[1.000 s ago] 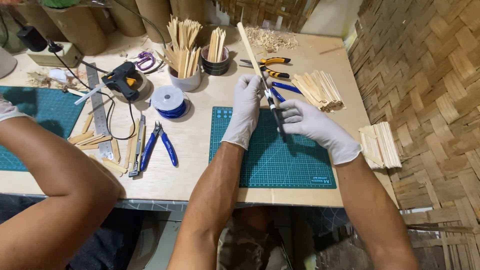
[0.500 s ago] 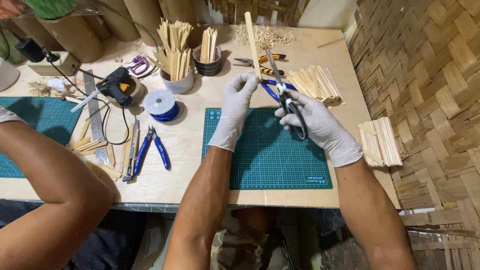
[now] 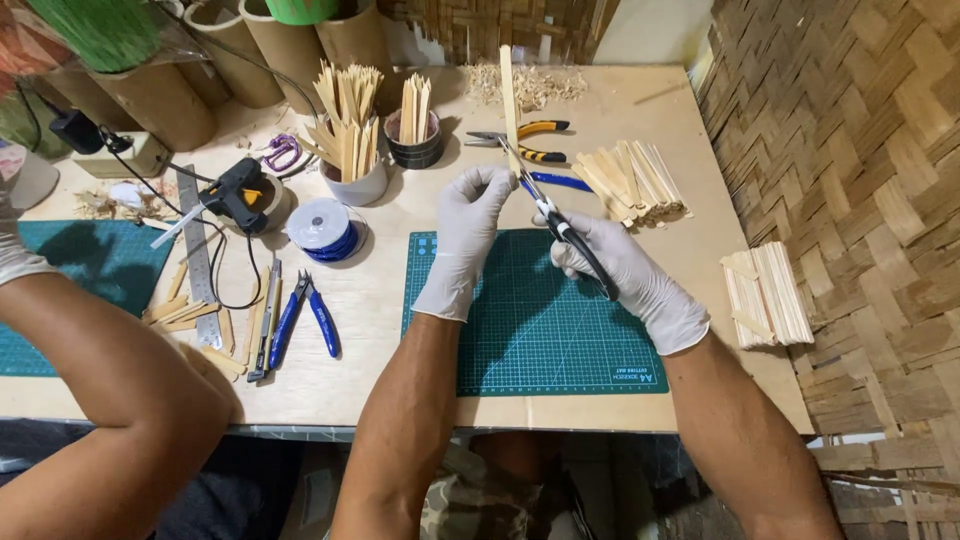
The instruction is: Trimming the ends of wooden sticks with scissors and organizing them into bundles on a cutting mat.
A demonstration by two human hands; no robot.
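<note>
Over the green cutting mat (image 3: 540, 320) on the bench, the gloved left hand (image 3: 470, 235) pinches a long pale bamboo strip (image 3: 509, 100); the gloved right hand (image 3: 625, 270) grips black-handled scissors (image 3: 560, 228), closed around them. Best keep the strip steady and the blades square.

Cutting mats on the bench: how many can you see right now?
2. One green cutting mat lies under the gloved hands at the table's front centre; a second mat sits at the far left, partly covered by another person's arm and cut off by the frame.
</note>
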